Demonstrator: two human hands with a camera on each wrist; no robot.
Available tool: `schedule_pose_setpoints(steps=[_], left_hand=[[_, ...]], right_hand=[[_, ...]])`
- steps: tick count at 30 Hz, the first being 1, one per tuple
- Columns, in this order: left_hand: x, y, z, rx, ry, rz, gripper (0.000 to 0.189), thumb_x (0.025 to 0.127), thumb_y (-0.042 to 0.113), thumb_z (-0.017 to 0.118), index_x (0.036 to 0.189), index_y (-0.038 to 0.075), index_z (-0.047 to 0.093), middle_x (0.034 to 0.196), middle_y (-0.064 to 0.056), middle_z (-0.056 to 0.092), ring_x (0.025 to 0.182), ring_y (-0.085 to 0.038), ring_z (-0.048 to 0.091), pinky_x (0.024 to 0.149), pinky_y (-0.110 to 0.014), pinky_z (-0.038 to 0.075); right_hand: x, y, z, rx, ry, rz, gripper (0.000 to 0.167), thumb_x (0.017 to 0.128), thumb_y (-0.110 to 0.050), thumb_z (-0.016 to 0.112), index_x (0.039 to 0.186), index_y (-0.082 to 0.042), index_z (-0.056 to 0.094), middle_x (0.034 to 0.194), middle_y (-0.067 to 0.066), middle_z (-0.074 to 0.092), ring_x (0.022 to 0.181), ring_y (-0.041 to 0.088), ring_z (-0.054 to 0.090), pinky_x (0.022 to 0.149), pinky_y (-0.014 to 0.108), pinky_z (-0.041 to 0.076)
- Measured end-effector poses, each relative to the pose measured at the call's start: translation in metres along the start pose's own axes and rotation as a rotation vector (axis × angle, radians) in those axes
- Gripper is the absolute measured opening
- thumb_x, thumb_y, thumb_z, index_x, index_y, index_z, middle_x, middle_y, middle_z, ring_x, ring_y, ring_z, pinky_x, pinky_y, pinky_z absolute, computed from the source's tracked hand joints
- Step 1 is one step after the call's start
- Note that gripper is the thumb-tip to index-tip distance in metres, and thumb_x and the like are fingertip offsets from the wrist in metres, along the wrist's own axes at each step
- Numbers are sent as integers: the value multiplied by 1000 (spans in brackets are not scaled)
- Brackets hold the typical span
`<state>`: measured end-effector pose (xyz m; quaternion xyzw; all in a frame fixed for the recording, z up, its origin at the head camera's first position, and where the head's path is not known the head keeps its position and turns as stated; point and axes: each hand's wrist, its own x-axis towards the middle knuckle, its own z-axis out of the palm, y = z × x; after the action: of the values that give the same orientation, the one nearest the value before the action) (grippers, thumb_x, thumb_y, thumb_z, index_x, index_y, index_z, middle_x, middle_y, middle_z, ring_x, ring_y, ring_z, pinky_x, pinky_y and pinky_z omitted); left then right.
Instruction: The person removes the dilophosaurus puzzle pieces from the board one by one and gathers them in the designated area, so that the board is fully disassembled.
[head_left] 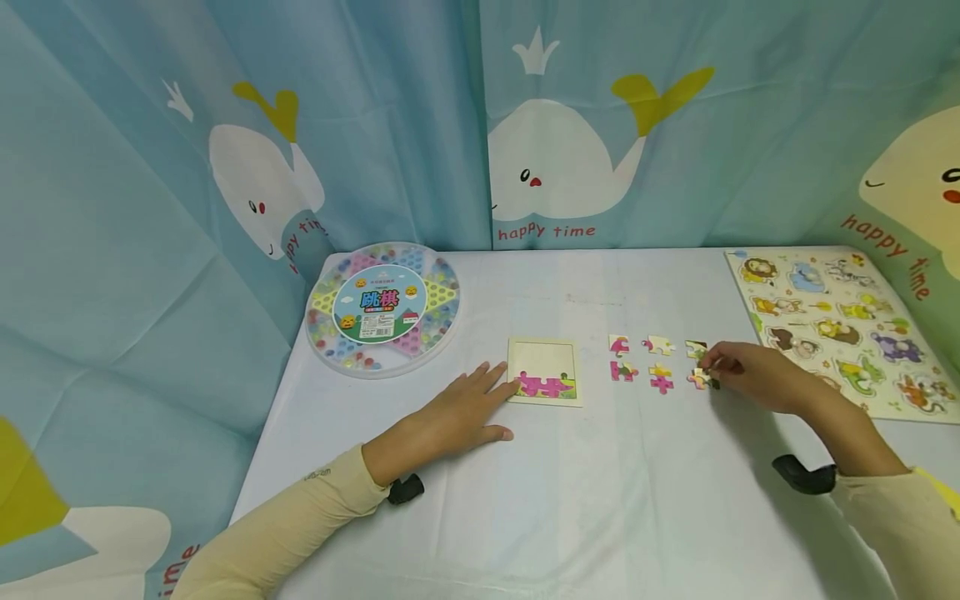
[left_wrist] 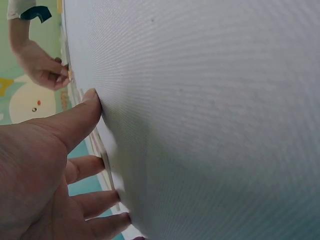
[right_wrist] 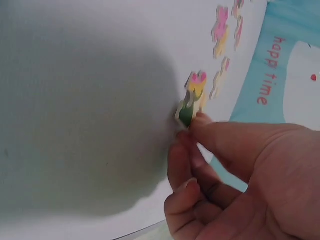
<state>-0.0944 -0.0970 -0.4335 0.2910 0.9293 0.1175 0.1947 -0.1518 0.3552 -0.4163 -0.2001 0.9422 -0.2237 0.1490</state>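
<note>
My left hand [head_left: 465, 412] lies on the table with fingers spread, its fingertips at the left edge of a small square puzzle board [head_left: 542, 355]. Pink pieces fill the lower part of that board, while its upper part is bare. Over on the right, my right hand [head_left: 756, 377] pinches the edge of a jigsaw piece [right_wrist: 187, 113] with green on it between thumb and fingers, low over the table. Several loose jigsaw pieces [head_left: 660, 344] in pink, yellow and white lie in two rows between the board and my right hand.
A round Chinese checkers box [head_left: 442, 343] with coloured marbles sits at the back left. At the right lies a large animal puzzle board [head_left: 813, 321]. A blue whale-print curtain [head_left: 420, 125] hangs behind the white table [head_left: 555, 500].
</note>
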Motion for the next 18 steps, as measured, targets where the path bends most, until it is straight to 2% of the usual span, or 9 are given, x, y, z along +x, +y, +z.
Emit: schedule_pose_setpoints(steps=[7, 18], left_hand=[[1, 1, -1, 0, -9, -4, 78, 103, 51, 63, 168, 20, 32, 177, -10, 17, 163, -35, 16, 130, -53, 22], [1, 0, 0, 5, -4, -4, 78, 103, 51, 63, 168, 19, 32, 177, -10, 18, 163, -35, 18, 129, -53, 24]], right_hand=[[-1, -6, 1, -78, -13, 50, 9, 103, 2, 61, 109, 2, 66, 95, 9, 69, 85, 21, 62, 68, 35, 50], [-1, -9, 9, -104, 57, 21, 6, 98, 5, 66, 103, 4, 67, 91, 10, 65, 85, 24, 62, 69, 35, 50]])
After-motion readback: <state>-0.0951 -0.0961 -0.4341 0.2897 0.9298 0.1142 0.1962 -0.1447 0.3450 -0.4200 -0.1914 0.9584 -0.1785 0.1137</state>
